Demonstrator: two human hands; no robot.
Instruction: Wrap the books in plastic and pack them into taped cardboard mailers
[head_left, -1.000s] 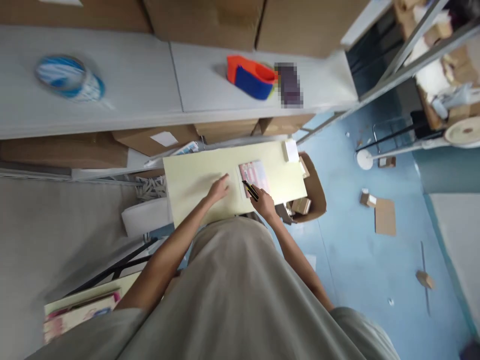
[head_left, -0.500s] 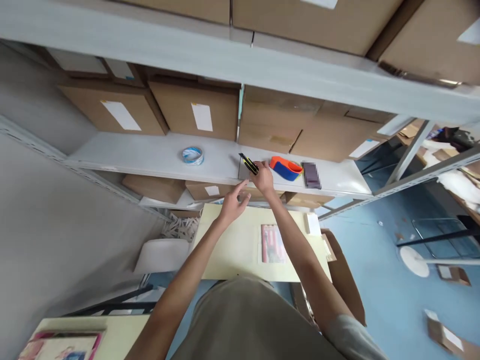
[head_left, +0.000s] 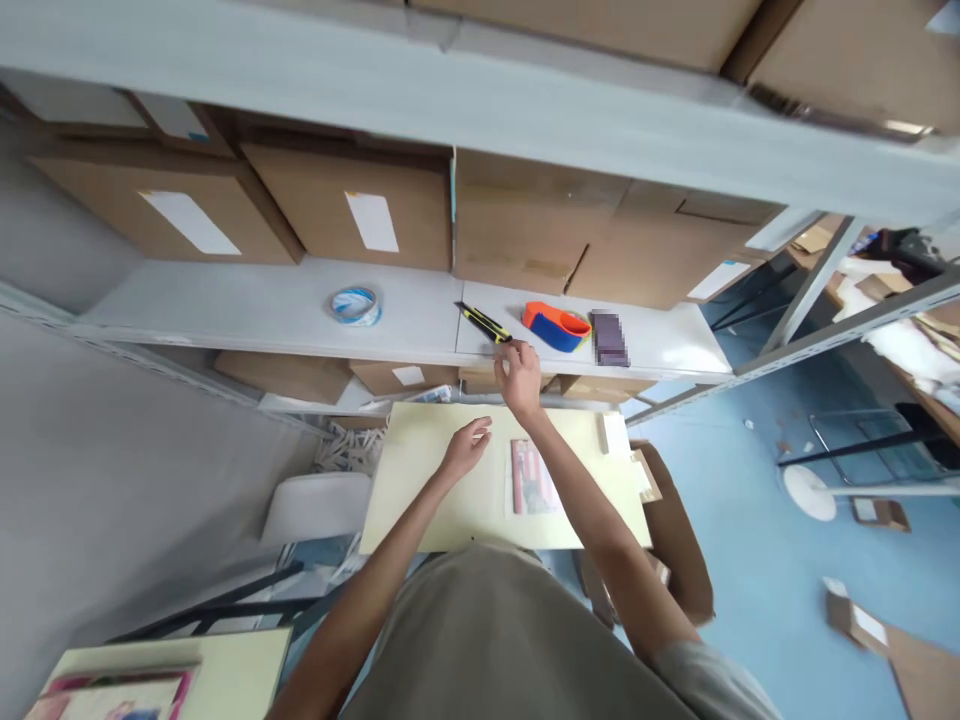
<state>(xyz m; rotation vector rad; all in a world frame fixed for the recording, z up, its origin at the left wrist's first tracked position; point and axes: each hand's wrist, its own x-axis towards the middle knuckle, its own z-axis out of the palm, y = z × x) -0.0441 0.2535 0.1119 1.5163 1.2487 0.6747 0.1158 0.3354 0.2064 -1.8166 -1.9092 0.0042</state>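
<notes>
A black and yellow utility knife [head_left: 482,322] lies slantwise on the white shelf [head_left: 420,300], its whole length in view. My right hand [head_left: 519,380] hovers at the shelf's front edge, by the knife's near end. Its fingers are loosely curled, thumb apart, with nothing visible between them; whether a fingertip still brushes the knife I cannot tell. Lower down, my left hand [head_left: 466,447] hangs above the pale yellow table [head_left: 427,500], fingers apart and holding nothing. Right of the knife sits an orange and blue tape dispenser-like object [head_left: 556,327], beside a blurred dark purple item [head_left: 610,338].
A roll of blue and white tape [head_left: 355,307] is on the shelf's left part. Cardboard boxes [head_left: 525,220] line the shelf's back. A pink-and-white printed packet [head_left: 534,478] rests on the table. A white chair [head_left: 316,505] stands left of it.
My right hand has let go of the utility knife and drawn back toward me. My left hand has dropped from the shelf edge to above the table. The view has shifted slightly.
</notes>
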